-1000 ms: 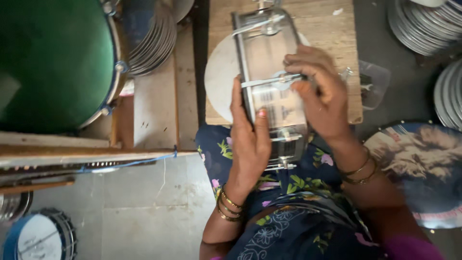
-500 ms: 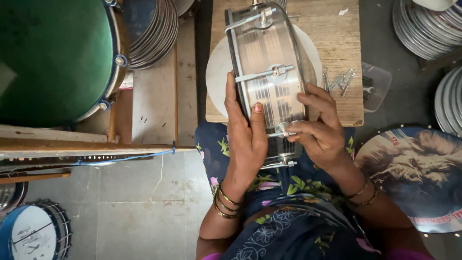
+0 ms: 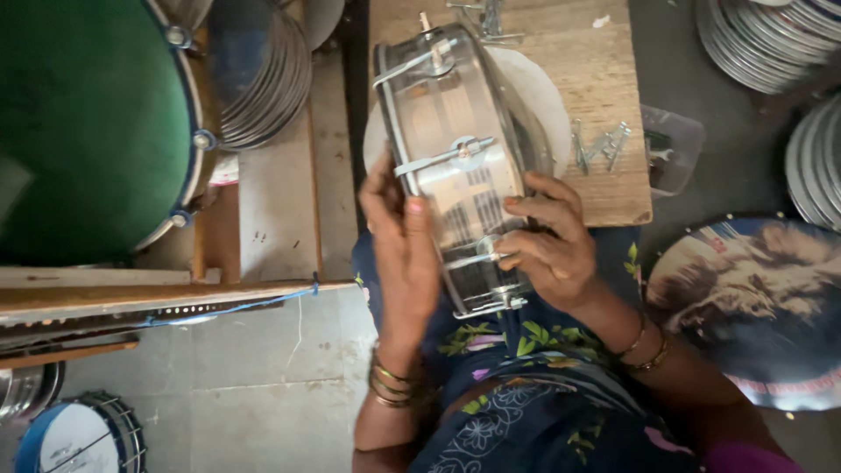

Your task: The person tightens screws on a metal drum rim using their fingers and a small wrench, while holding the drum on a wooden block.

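A shiny metal drum shell (image 3: pixel 451 149) with tension rods along its side stands on edge between my lap and a wooden board (image 3: pixel 604 79). My left hand (image 3: pixel 405 245) presses flat against the shell's left rim. My right hand (image 3: pixel 545 241) grips the shell's lower right side, fingers curled around a tension rod. A round white drum skin (image 3: pixel 536 88) lies on the board behind the shell. Loose metal bolts (image 3: pixel 597 144) lie on the board to the right.
A large green drum (image 3: pixel 88 123) fills the upper left, with stacked metal hoops (image 3: pixel 267 79) beside it. More hoop stacks (image 3: pixel 762 39) sit at the upper right. A printed round drum skin (image 3: pixel 753 298) lies at the right. A small blue drum (image 3: pixel 74 434) sits at the bottom left.
The shell has been turned and tipped toward the left. My right hand slid from the shell's top down to its lower right side. My left hand stayed on the left rim.
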